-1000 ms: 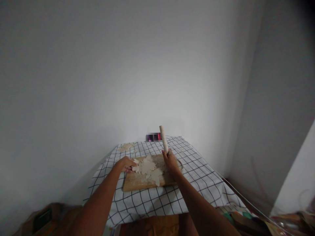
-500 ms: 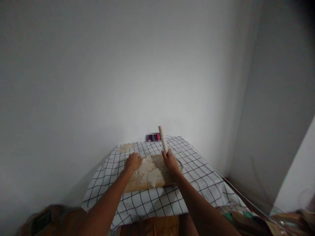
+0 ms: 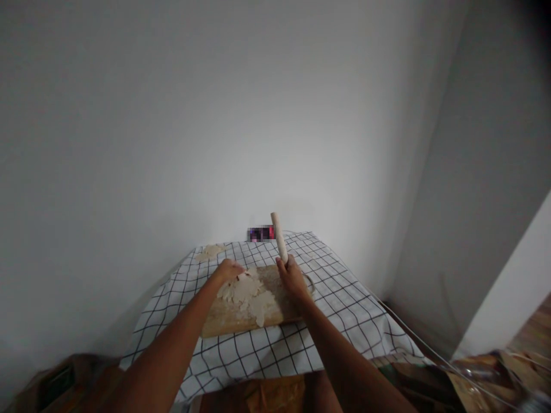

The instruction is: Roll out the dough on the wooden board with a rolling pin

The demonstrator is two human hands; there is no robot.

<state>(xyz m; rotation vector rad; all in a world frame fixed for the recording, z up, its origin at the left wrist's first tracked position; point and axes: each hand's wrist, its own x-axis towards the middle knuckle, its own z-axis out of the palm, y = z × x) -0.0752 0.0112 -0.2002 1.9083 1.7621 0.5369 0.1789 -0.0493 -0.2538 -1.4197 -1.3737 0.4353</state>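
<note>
In the head view my right hand [image 3: 291, 276] is closed around the lower end of a pale wooden rolling pin [image 3: 279, 238], which points up and away, tilted slightly left. Thin, ragged dough [image 3: 247, 289] lies across a wooden board [image 3: 228, 326]. My left hand [image 3: 229, 269] is at the dough's far left edge, its fingers bent and pinching that edge. The fingertips are partly hidden by the dough.
A black-and-white checked cloth [image 3: 340, 321] covers the table. Another flat dough piece [image 3: 210, 252] lies at its far left corner. A blurred dark box [image 3: 259, 233] stands by the wall. A white cable [image 3: 404, 327] runs along the right side.
My left hand has gone from a fist beside the dough to fingers reaching onto its edge. My right hand still holds the rolling pin upright. The whole view has shifted slightly.
</note>
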